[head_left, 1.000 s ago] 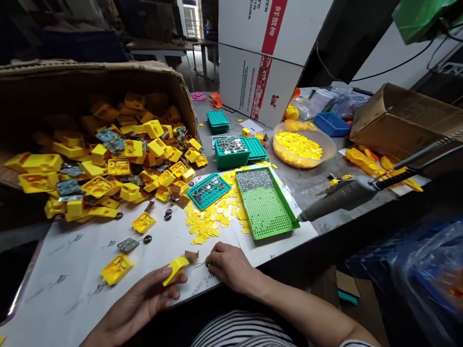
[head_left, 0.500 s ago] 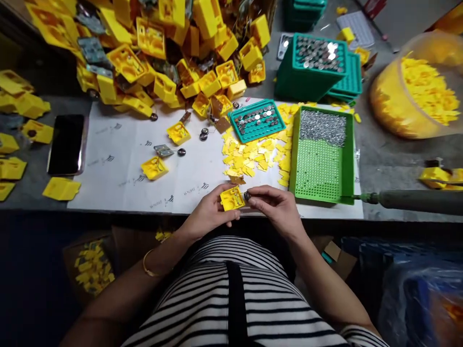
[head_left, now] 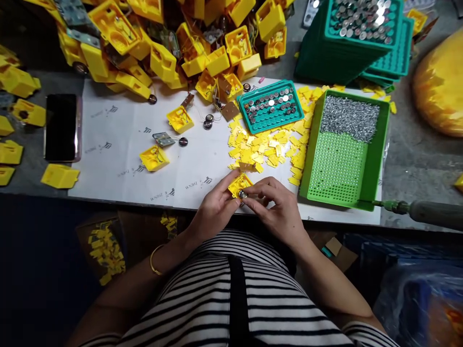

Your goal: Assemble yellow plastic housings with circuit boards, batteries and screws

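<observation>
My left hand [head_left: 216, 208] grips a small yellow plastic housing [head_left: 237, 183] at the table's front edge, its open side facing up. Between the thumb and fingertips of my right hand [head_left: 277, 207] is a small round speaker [head_left: 242, 194], held at the housing's near right corner. Whether it is seated inside I cannot tell. A brown circuit board [head_left: 247, 167] shows just beyond the housing. Flat yellow plastic pieces [head_left: 267, 149] lie scattered past my hands, with a teal tray of button cells [head_left: 271, 107] on their far side.
A green perforated tray [head_left: 334, 168] partly filled with screws stands right; an electric screwdriver [head_left: 427, 212] lies beside it. Yellow housings [head_left: 162, 62] are heaped at the back left. A phone [head_left: 62, 127] lies left. Stacked teal trays [head_left: 325, 58] stand at the back right.
My right hand has brought the speaker from beside the housing onto its near right corner. The housing has tilted in my left hand. The camera view has shifted.
</observation>
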